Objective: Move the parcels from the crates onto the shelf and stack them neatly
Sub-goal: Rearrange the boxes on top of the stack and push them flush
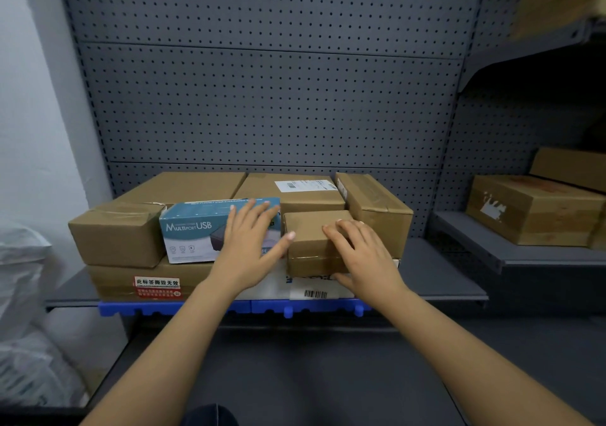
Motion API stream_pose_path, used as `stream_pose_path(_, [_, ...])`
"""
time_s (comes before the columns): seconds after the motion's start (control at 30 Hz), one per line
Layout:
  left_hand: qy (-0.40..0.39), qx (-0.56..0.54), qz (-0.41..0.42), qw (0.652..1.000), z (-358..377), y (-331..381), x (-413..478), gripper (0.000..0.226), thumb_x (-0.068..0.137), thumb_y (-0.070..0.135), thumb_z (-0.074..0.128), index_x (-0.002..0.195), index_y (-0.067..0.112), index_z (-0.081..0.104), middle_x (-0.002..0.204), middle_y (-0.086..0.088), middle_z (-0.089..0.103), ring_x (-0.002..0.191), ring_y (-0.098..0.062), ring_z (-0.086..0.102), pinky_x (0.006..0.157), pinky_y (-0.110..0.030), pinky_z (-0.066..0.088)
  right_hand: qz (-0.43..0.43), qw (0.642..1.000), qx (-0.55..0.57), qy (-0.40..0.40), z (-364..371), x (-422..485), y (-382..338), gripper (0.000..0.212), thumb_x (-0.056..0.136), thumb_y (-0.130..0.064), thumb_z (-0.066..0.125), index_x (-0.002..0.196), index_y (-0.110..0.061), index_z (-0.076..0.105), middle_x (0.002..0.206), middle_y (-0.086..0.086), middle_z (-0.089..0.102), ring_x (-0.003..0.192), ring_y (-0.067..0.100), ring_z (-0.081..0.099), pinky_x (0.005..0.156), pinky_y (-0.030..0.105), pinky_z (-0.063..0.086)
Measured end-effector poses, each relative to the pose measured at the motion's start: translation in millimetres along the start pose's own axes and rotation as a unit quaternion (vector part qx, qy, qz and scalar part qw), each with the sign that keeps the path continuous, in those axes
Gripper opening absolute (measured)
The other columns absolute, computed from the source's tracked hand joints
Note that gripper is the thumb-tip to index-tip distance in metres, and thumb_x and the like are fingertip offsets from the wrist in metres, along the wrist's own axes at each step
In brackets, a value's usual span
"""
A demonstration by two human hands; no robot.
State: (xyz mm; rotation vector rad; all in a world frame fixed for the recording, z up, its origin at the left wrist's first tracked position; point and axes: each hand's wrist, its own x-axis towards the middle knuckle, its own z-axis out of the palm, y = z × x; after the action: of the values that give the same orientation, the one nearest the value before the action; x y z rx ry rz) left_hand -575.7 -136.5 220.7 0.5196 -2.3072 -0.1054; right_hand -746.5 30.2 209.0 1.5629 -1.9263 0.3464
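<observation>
Several parcels are stacked on the grey shelf. A teal and white "Multiport USB" box stands in the front row on top of flat parcels. My left hand lies against its right front with straight fingers. Right beside it sits a small brown cardboard box. My right hand rests on that box's front right corner, fingers relaxed over the top edge. A dented brown box sits at the left, and larger brown boxes fill the back row.
A grey pegboard backs the shelf. Blue plastic pieces run under the front edge. To the right, a lower shelf carries a taped brown box. White plastic bags lie at the left by the wall.
</observation>
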Motion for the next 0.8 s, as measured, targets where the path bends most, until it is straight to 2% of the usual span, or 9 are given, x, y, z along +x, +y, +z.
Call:
stream_pose_path(0.07, [-0.029,0.001,0.051,0.998,1,8,-2,0.072,0.088,0.072,0.024,0.144,0.029,0.035,0.152,0.008,0.029,0.144,-0.012,0.008,0.118,-0.039,-0.008,0.005,1.000,0.007,0.000,3,1,-1,0.096,0.057,-0.032,0.089,0.139,-0.017,0.040,0.134,0.012,0.048,0.124,0.032,0.044,0.105,0.044,0.039])
stream_pose_path(0.17, [-0.035,0.025,0.096,0.994,9,13,-5,0.066,0.090,0.067,0.025,0.142,0.028,0.040,0.148,0.006,0.038,0.143,-0.015,0.016,0.118,-0.038,-0.007,0.014,0.999,0.030,-0.001,8,-1,0,0.099,0.059,-0.030,0.089,0.143,-0.019,0.037,0.141,0.014,0.043,0.129,0.033,0.040,0.106,0.045,0.038])
stream_pose_path(0.3, [-0.031,0.013,0.101,0.994,15,15,-4,0.065,0.091,0.064,0.021,0.140,0.027,0.044,0.147,0.003,0.039,0.142,-0.016,0.019,0.118,-0.036,-0.005,0.018,0.999,0.050,0.010,12,-3,2,0.097,0.058,-0.023,0.089,0.141,-0.021,0.038,0.143,0.019,0.042,0.129,0.036,0.042,0.103,0.047,0.039])
stream_pose_path(0.5, [-0.043,0.037,0.107,0.993,13,18,6,0.064,0.091,0.061,0.020,0.142,0.029,0.039,0.153,0.001,0.030,0.145,-0.017,0.010,0.116,-0.034,-0.011,0.009,0.999,0.043,0.027,13,0,4,0.088,0.063,-0.015,0.087,0.137,-0.020,0.040,0.143,0.020,0.041,0.129,0.035,0.039,0.102,0.046,0.039])
stream_pose_path(0.6, [-0.058,0.058,0.118,0.990,13,17,15,0.071,0.089,0.066,0.020,0.146,0.026,0.031,0.156,-0.002,0.020,0.146,-0.018,0.003,0.116,-0.036,-0.013,-0.001,0.999,0.025,0.047,13,-2,4,0.087,0.061,-0.014,0.087,0.136,-0.019,0.042,0.139,0.019,0.045,0.126,0.031,0.036,0.100,0.044,0.042])
stream_pose_path(0.7, [-0.089,0.067,0.099,0.989,13,15,25,0.087,0.084,0.073,0.022,0.151,0.019,0.016,0.159,-0.006,0.010,0.146,-0.021,-0.002,0.117,-0.042,-0.013,-0.009,0.998,0.004,0.057,16,-4,6,0.089,0.061,-0.012,0.087,0.137,-0.018,0.041,0.139,0.016,0.046,0.126,0.030,0.035,0.100,0.044,0.042])
stream_pose_path(0.8, [-0.126,0.091,0.084,0.984,13,13,37,0.103,0.075,0.082,0.017,0.151,0.013,0.008,0.157,-0.007,0.016,0.145,-0.024,0.007,0.116,-0.046,-0.013,-0.009,0.999,-0.001,0.050,18,-6,8,0.091,0.063,-0.011,0.086,0.140,-0.019,0.038,0.141,0.015,0.042,0.128,0.030,0.034,0.102,0.044,0.040])
